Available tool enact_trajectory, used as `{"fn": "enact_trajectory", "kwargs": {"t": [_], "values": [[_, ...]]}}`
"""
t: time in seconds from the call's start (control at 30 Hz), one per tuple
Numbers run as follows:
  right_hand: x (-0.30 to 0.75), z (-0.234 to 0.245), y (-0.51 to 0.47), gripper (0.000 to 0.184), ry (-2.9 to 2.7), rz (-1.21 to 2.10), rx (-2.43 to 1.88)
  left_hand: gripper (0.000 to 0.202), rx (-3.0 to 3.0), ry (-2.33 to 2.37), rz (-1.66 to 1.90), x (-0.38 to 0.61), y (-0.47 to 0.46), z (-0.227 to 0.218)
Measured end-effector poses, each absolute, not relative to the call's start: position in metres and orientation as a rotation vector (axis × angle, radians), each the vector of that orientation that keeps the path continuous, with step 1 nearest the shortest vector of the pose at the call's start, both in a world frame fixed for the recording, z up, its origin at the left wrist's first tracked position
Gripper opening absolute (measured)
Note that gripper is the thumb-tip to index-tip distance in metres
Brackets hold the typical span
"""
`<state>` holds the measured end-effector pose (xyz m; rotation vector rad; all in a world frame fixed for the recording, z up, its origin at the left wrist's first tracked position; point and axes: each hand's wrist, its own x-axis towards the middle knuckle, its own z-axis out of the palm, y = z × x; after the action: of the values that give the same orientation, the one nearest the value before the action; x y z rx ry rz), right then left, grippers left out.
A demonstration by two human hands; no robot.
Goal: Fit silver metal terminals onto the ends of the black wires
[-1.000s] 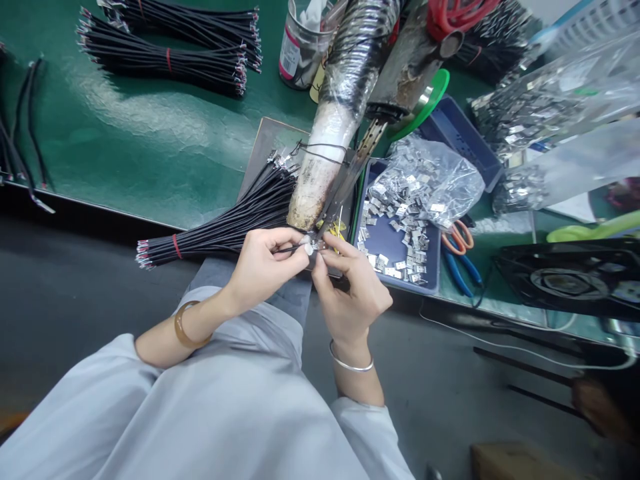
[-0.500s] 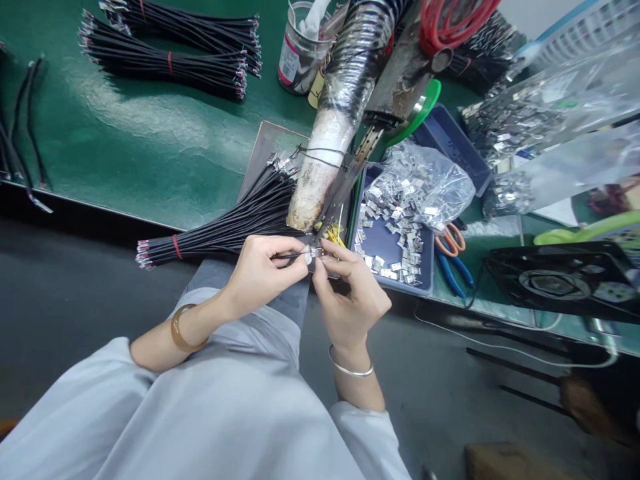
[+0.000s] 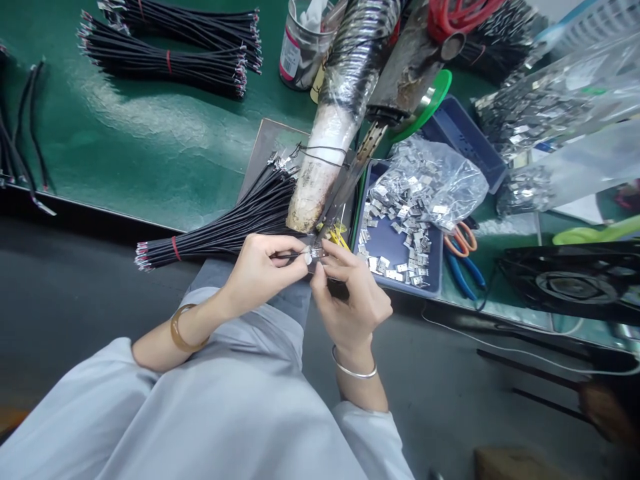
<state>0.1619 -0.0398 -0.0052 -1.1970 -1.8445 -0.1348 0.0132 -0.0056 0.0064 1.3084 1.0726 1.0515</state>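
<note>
My left hand (image 3: 263, 270) pinches a thin black wire (image 3: 289, 255) near its stripped end. My right hand (image 3: 350, 293) pinches a small silver metal clip (image 3: 316, 253) against that wire end. Both hands meet at the bench's front edge, just below the tip of a soldering tool and a wrapped white and silver duct (image 3: 327, 153). A banded bundle of black wires (image 3: 225, 227) lies to the left of my hands and overhangs the edge.
A blue tray (image 3: 400, 250) with several metal clips and a clear bag of them (image 3: 430, 180) sits to the right. Orange-handled scissors (image 3: 460, 250) lie beside it. More wire bundles (image 3: 165, 63) rest on the green mat, with a jar (image 3: 300, 47) behind and a black fan (image 3: 575, 280) at right.
The hands stay together at the same spot with the wire and clip; only tiny finger shifts and slight camera movement show.
</note>
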Motion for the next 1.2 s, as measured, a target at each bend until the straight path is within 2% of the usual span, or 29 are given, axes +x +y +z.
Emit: {"fn": "enact_trajectory", "kwargs": {"t": [0.2, 0.33, 0.4, 0.47, 0.6, 0.67, 0.83, 1.03, 1.2], "values": [[0.165, -0.002, -0.04, 0.012, -1.728, -0.001, -1.28, 0.018, 1.487, 1.063, 1.035, 0.011, -0.009, 0.004], [0.166, 0.003, -0.036, 0.014, -1.597, 0.484, -1.412, 0.019, 1.823, 0.974, 1.197, 0.008, -0.01, 0.0], [0.167, 0.002, -0.035, 0.013, -1.578, 0.627, -1.396, 0.018, 1.814, 0.943, 1.211, 0.005, -0.009, -0.001], [0.169, 0.001, -0.036, 0.01, -1.659, 0.52, -1.328, 0.017, 1.681, 0.939, 1.134, 0.002, -0.008, 0.0], [0.173, -0.003, -0.039, 0.013, -1.931, 0.017, -1.164, 0.022, 1.405, 0.924, 0.998, 0.003, -0.007, 0.001], [0.173, -0.004, -0.042, 0.012, -1.88, -0.101, -1.17, 0.023, 1.345, 0.944, 1.008, 0.005, -0.008, 0.001], [0.172, -0.007, -0.049, 0.015, -1.441, -0.066, -1.165, 0.023, 1.344, 1.015, 1.073, 0.011, -0.01, -0.003], [0.167, -0.009, -0.044, 0.017, -1.845, -0.199, -1.176, 0.022, 1.374, 1.064, 1.17, 0.017, -0.01, -0.004], [0.16, -0.012, -0.037, 0.019, -1.796, -0.206, -1.237, 0.021, 1.41, 1.152, 1.222, 0.022, -0.008, -0.003]]}}
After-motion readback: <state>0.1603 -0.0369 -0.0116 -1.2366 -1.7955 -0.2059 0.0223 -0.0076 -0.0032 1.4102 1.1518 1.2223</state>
